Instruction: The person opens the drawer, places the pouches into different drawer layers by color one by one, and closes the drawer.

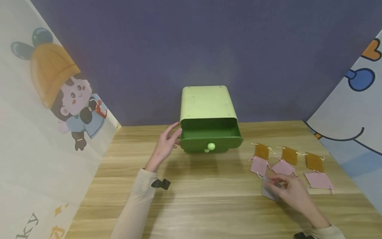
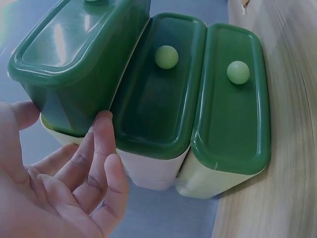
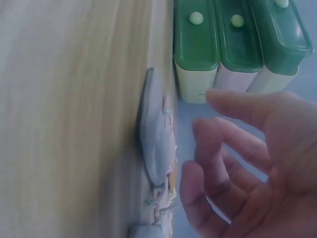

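A small cabinet (image 1: 207,101) with stacked green drawers stands against the back wall. Its top drawer (image 2: 74,94) is pulled out and shows a bare green inside in the head view. My left hand (image 1: 167,142) is at the left side of that drawer, thumb and fingertips right at its wall, fingers extended and not curled round it. At the right, my right hand (image 1: 287,191) hovers over a grey drawstring pouch (image 3: 154,131) lying on the table. Its fingers are loosely bent with a gap between thumb and fingertips, apart from the pouch in the right wrist view.
Brown drawstring pouches (image 1: 289,156) lie in a row right of the cabinet, with pink pouches (image 1: 318,180) in front of them. Another grey pouch (image 3: 146,231) shows at the bottom of the right wrist view. Printed side walls and a dark back wall (image 1: 143,66) enclose the wooden table (image 1: 209,205).
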A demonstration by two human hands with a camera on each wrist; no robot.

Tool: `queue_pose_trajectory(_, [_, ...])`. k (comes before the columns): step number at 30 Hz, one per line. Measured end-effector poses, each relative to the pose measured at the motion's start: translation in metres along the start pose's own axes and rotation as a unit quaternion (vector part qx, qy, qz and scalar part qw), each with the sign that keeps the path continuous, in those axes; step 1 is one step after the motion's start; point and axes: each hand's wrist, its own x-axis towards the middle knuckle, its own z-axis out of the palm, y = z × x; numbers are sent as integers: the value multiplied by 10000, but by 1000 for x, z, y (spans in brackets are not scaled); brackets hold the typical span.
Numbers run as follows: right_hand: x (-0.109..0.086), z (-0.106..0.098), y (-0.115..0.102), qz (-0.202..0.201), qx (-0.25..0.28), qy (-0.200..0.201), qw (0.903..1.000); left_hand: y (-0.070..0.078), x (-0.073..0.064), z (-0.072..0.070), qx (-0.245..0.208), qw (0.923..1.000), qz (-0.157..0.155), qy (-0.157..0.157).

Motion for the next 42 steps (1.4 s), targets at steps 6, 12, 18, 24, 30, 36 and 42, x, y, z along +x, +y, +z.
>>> queue_pose_trajectory(6, [-3, 1, 5, 66, -106, -59, 9999, 1, 1, 0, 3, 10000, -11, -1])
queue_pose_trajectory(12, [-8, 2, 11, 501, -105, -633, 9967, 1, 0, 0, -24, 10000, -51, 7])
queue_pose_trajectory(18, [-11, 6, 15, 422, -183, -696, 9965, 2, -1, -1, -72, 9999, -71, -28])
queue_pose_trajectory(24, [-11, 7, 17, 457, -272, -850, 9950, 1, -2, -4, -41, 9999, -139, -87])
queue_pose_trajectory(30, [-9, 6, 16, 611, -362, -920, 9932, 2, -2, -2, -98, 9998, -127, -95])
queue_pose_trajectory(36, [-8, 5, 14, 763, -336, -1014, 9913, 1, -1, -1, -156, 9998, -121, -61])
queue_pose_trajectory(42, [-9, 6, 14, 576, -364, -946, 9932, 0, -1, 0, -212, 9997, -108, -69])
